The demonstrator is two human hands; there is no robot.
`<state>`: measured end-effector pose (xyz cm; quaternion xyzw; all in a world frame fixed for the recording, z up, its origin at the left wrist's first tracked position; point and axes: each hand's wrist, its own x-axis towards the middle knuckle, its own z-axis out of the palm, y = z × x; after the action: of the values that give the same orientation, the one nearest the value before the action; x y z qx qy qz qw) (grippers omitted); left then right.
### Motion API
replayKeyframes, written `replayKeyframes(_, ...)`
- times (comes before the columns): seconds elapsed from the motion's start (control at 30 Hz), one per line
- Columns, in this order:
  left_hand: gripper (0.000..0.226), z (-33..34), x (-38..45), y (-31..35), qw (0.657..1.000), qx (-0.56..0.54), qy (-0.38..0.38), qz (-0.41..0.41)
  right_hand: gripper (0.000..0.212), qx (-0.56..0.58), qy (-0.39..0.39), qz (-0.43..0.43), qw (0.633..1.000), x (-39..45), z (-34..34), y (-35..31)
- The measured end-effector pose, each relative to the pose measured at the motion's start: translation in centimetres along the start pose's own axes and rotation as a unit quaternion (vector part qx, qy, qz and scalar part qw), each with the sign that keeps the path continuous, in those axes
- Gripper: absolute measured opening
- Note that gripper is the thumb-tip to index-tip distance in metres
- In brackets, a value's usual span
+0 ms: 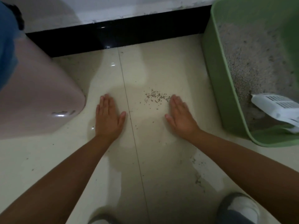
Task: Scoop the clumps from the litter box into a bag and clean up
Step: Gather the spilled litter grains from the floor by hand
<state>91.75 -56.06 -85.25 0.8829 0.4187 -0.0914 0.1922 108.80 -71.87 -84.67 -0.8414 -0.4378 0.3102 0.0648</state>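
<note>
Here, 2 hands are laid flat on the pale tiled floor [161, 62] in the middle of the frame. The left hand [108, 118] is pressed palm down left of the tile seam, its fingers straight and together, nothing held. The right hand [181, 117] is set right of the seam, tilted slightly onto its outer edge, fingers straight and released, with the fingertips [174, 97] touching the edge of a small patch of scattered litter grains [156, 97].

The green litter box [226, 94] is seen at the right of the frame, filled with grey litter [247, 59]. A white slotted scoop [278, 109] is propped inside it at the lower right corner. A pinkish rounded container [40, 94] is placed at the left, just beside the left hand. A black skirting board [113, 36] is seen along the top.
</note>
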Motion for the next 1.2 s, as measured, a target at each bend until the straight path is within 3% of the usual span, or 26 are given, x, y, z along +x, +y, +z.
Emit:
replayKeyframes(0.2,0.104,0.3,1.6,2.6,0.998,0.038,-0.026,0.042,0.085,0.045,-0.027,-0.083,0.995,-1.7,0.9,-1.9)
replayKeyframes(0.33,0.104,1.2,2.1,3.5,0.995,0.078,-0.038,0.048,0.093,0.058,0.007,-0.017,0.998,-3.6,0.3,0.6)
replayKeyframes(0.5,0.074,1.7,1.6,6.2,0.993,0.09,-0.069,0.032,0.094,0.046,0.035,0.063,0.996,-6.2,0.3,4.2)
replayKeyframes(0.6,0.07,2.1,1.8,8.5,0.993,0.078,-0.065,0.055,0.094,0.062,0.041,0.088,0.993,-7.5,0.7,5.1)
replayKeyframes(0.7,0.068,2.5,2.3,10.8,0.989,0.037,-0.079,0.116,0.087,0.064,0.049,0.094,0.992,-8.0,0.9,5.0)
replayKeyframes(0.8,0.071,2.1,2.3,12.2,0.963,-0.007,-0.087,0.255,0.089,0.064,0.051,0.083,0.993,-7.8,1.2,4.6)
replayKeyframes(0.87,0.074,1.6,2.3,11.6,0.953,-0.007,-0.072,0.295,0.09,0.063,0.054,0.073,0.994,-7.4,1.2,4.2)
replayKeyframes(1.0,0.072,0.5,3.5,8.4,0.977,0.001,-0.032,0.209,0.075,0.082,0.072,0.091,0.99,-5.0,0.3,3.4)
replayKeyframes(1.2,0.076,-0.4,5.7,6.3,0.988,0.031,-0.03,0.151,0.076,0.076,0.093,0.09,0.989,0.4,-1.2,2.7)
